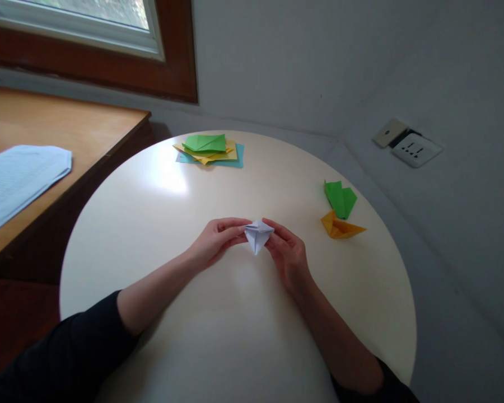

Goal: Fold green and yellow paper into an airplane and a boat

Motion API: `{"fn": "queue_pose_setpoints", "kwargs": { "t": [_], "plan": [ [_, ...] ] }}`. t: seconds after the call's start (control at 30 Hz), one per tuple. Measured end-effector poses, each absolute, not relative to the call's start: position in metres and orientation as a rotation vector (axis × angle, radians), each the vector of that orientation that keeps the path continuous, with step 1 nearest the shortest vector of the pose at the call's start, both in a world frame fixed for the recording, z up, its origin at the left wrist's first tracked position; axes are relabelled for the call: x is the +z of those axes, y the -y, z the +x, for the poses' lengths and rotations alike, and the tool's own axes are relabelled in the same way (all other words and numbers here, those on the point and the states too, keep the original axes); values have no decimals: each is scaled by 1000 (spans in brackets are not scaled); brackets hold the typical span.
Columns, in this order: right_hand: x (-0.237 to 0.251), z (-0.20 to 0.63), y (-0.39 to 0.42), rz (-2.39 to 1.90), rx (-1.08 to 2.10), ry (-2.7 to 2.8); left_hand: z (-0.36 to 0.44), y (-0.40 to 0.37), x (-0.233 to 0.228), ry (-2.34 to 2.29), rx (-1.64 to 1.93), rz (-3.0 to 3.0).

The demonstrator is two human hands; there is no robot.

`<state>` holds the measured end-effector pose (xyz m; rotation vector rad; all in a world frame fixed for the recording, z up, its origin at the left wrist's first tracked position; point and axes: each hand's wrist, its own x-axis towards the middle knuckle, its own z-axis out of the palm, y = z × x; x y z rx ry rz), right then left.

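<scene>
Grey walls are seen all round, with a window (88,22) up top left and a socket (415,149) set in the wall on the right. Most of the view is taken up by a round white table (151,224), and a wooden desk (67,129) is pushed right against its left edge, with a printed sheet (19,179) laid on it.

Near the middle of the table, a small white paper fold (258,235) is being held just above the surface, its point turned toward the near edge. It's pinched from both sides: the left hand (216,240) is closed on its left flap with fingertips and thumb, and the right hand (288,254) is closed on the right flap the same way. Both forearms are rested on the table, dark sleeves pushed up.

At the far edge a stack of papers (210,150) is laid flat, green over yellow over blue. Over by the right edge, a green fold (340,198) and an orange fold (340,226) are parked just beside each other, well apart from the hands.
</scene>
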<state>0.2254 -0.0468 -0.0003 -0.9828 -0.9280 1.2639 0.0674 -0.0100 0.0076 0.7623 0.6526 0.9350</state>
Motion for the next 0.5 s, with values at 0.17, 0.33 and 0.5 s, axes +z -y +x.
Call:
{"fn": "queue_pose_setpoints", "kwargs": {
  "t": [0.17, 0.33, 0.5],
  "plan": [
    [-5, 227, 46, -1000, 1257, 950, 68, 10, 7, -722, 942, 845],
    [-9, 226, 44, -1091, 1131, 1035, 67, 9, 5, -828, 972, 1008],
    [-10, 226, 42, -1109, 968, 1162, 66, 9, 5, -919, 1070, 1161]
  ]
}}
